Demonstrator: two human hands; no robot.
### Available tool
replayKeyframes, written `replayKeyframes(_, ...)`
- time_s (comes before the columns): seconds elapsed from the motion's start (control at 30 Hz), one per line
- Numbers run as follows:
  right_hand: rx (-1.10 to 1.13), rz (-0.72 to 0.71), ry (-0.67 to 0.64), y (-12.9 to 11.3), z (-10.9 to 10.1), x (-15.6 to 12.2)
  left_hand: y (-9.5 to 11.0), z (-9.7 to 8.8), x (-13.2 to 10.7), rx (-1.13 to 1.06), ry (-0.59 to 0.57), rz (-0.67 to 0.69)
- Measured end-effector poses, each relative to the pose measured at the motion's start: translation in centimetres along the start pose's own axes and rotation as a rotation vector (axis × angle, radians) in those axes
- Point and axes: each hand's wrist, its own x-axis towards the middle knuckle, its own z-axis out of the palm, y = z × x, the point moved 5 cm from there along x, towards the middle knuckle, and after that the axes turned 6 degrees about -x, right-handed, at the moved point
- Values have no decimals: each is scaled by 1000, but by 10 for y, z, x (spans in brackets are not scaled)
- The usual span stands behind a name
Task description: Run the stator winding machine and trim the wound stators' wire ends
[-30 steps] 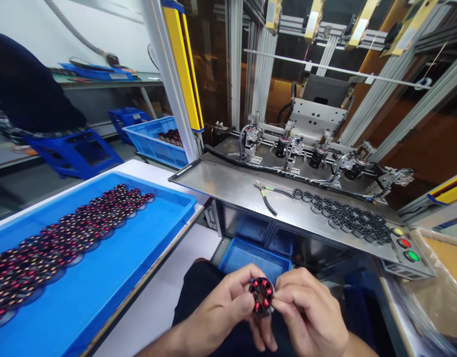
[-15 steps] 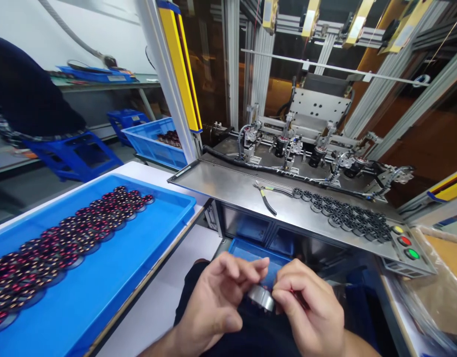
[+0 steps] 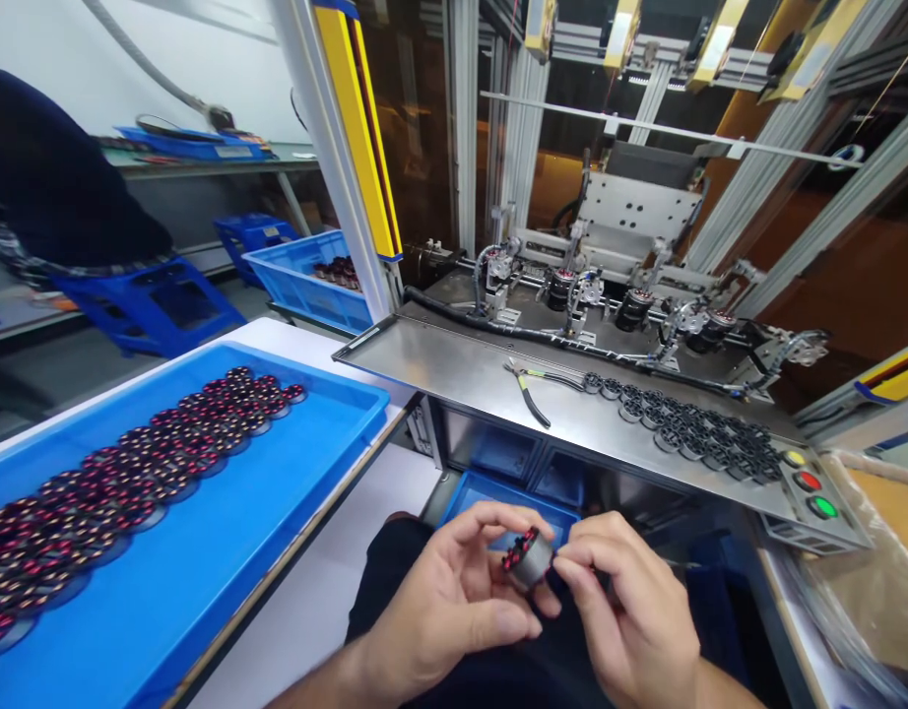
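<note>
Low in front of my lap, a motor stator (image 3: pixel 529 563) with a grey ring-shaped side and red and black windings is tilted between my hands. The fingers and thumb of my left hand (image 3: pixel 461 591) curl around it from the left. Thumb and forefinger of my right hand (image 3: pixel 623 591) are pinched together at the stator's right edge; whatever lies between those fingertips is too small to make out.
At left, a blue tray (image 3: pixel 328 443) holds rows of red-and-copper wound stators (image 3: pixel 151 463). Cutting pliers (image 3: pixel 529 394) and black stator cores (image 3: pixel 690 428) lie on the metal shelf (image 3: pixel 424 354) before a winding machine (image 3: pixel 609 286). A button box (image 3: pixel 815 492) sits right. A person (image 3: pixel 62 177) sits far left.
The stator has turned in my hands, so its red windings now show toward the upper left. My left fingers have closed in around it; my right hand stays at its right side.
</note>
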Motion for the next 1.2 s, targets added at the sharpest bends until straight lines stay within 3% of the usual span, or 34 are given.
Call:
replayKeyframes(0.1, 79, 41, 0, 2, 1, 0, 10, 2, 0, 18, -7, 129)
replayKeyframes(0.2, 113, -14, -26, 1, 1, 3, 13, 1, 4, -8, -15, 181)
replayKeyframes(0.27, 111, -69, -47, 1, -1, 5, 6, -1, 8, 5, 0, 71)
replayKeyframes(0.37, 66, -132, -63, 1, -5, 8, -14, 1, 11, 7, -54, -243)
replayKeyframes(0.43, 44, -162, -72, 1, -8, 9, -20, 2, 11, -4, -53, -303)
replayKeyframes(0.6, 130, -135, -99, 10, -13, 3, -11, -1, 9, 96, 47, -109)
replayKeyframes(0.77, 271, -67, -110, 21, -14, -2, -10, 0, 5, 118, 39, -83)
replayKeyframes(0.93, 208, -144, -138, 18, -15, 0, -12, -2, 5, 117, 40, -91)
replayKeyframes(1.03, 166, -107, -116, 14, -15, 0, -11, -2, 6, 84, 75, -61)
replayKeyframes(1.1, 164, -42, -88, 13, -14, -1, -7, -1, 7, 78, 102, 15)
replayKeyframes(1.2, 224, 100, -46, 16, -7, -6, 6, 5, 4, 214, 123, 257)
